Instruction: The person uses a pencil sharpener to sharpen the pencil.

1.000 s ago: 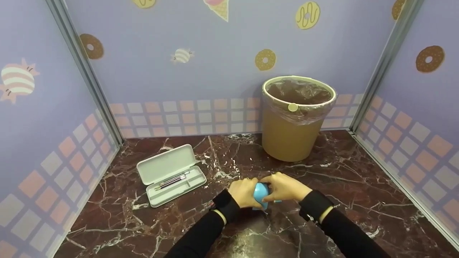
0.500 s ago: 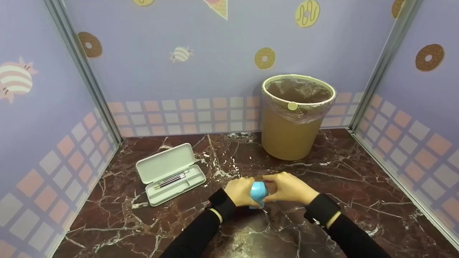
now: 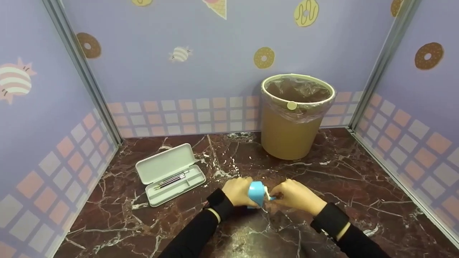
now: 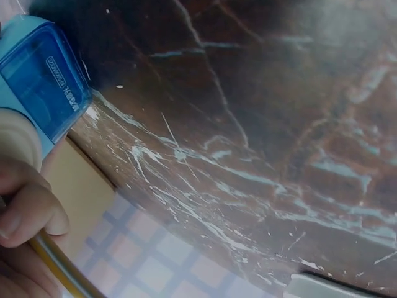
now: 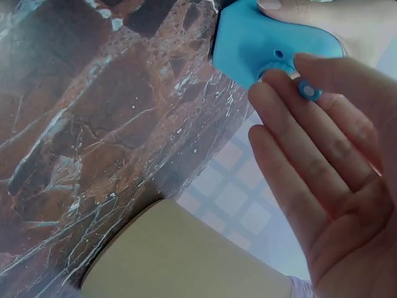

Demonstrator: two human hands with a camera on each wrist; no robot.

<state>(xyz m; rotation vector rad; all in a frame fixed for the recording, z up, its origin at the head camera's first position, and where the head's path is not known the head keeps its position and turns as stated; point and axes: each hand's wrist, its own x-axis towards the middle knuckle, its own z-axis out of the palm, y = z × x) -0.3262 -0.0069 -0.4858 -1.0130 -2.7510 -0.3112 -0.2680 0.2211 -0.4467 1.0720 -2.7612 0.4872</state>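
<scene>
A blue desktop pencil sharpener stands on the marble surface, gripped by my left hand around its left side. My right hand is at its right side, with thumb and fingers pinching the blue knob of the crank. In the right wrist view the sharpener's blue body shows a small dark hole, and the other right-hand fingers are extended. The left wrist view shows the sharpener's see-through blue drawer. Fingers appear below it there, beside a pale round part. No pencil tip shows in the sharpener.
An open pale pencil case with several pencils lies at the left. Behind the right hand stands a tan bin with a clear plastic liner. Patterned panels enclose the back and sides. Small white flecks are scattered on the surface.
My right hand has drawn back to the right from close against the sharpener, and the crank now shows between them. The left hand keeps its grip, with the sharpener shifted slightly left.
</scene>
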